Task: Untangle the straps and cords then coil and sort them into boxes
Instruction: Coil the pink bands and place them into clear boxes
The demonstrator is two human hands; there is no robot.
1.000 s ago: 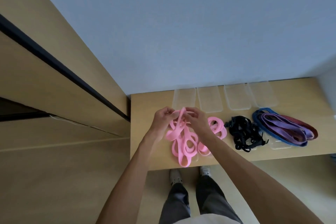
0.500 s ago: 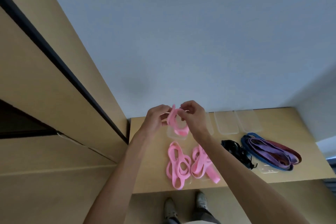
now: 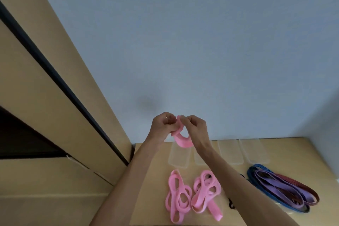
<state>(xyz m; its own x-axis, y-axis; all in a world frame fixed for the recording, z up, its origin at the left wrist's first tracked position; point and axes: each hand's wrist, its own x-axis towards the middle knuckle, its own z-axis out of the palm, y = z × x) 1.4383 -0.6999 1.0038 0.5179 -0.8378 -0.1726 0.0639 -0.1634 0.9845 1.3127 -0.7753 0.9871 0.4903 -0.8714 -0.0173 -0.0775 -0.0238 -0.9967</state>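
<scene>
Early days, I'd say: nothing looks sorted yet. Both hands are up in front of the wall, above the far edge of the table (image 3: 286,146). The left hand (image 3: 161,126) and right hand (image 3: 197,127) sit close together, fingers curled in tight, pinching one pink strap (image 3: 180,138) between them; its loop sags down below the knuckles, so it looks mid-coil or mid-untwist, can't tell which. Left on the table: two pink bundles near the front edge, a left pink bundle (image 3: 177,195) and a right pink bundle (image 3: 206,191), side by side & touching or nearly so, both a mess of loops, w/ a loose tail running off the right one. Further right, a bit of black cord (image 3: 231,204) peeks out from behind the right forearm, mostly hidden. At the right end lies a blue, purple and dark red strap pile (image 3: 282,189), long loops laid over each other. Containers: four clear boxes (image 3: 178,158) in a row along the back by the wall, as far as I can see w/ nothing in them, though the second is partly behind the right wrist. So approx. all the coiling & sorting is still to do.
</scene>
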